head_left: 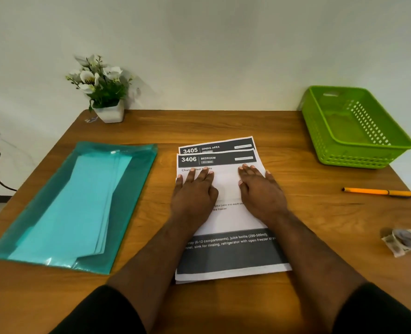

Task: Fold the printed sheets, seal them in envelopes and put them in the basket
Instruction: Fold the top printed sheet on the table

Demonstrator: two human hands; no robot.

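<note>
Both hands are flat on the printed sheets (223, 189) mid-table, left hand (195, 189) and right hand (260, 189) with fingers straight, pressing, gripping nothing. They cover most of the text, so only headers "3405" and "3406" read clearly. Envelopes (79, 201) sit inside a glossy teal plastic folder (132, 189) on the left. The perforated green plastic basket (356, 150) is far right. The crumpled scrap (397, 241) is too blurry to identify.

1. Soft, even light is filling the scene, brightening the pale wall (223, 44).
2. The flower pot (110, 113) is casting a faint shadow rightward.
3. Wide-angle distortion is bowing the table (223, 124) edges.
4. The crumpled paper (397, 241) is blurring near the right edge.
</note>
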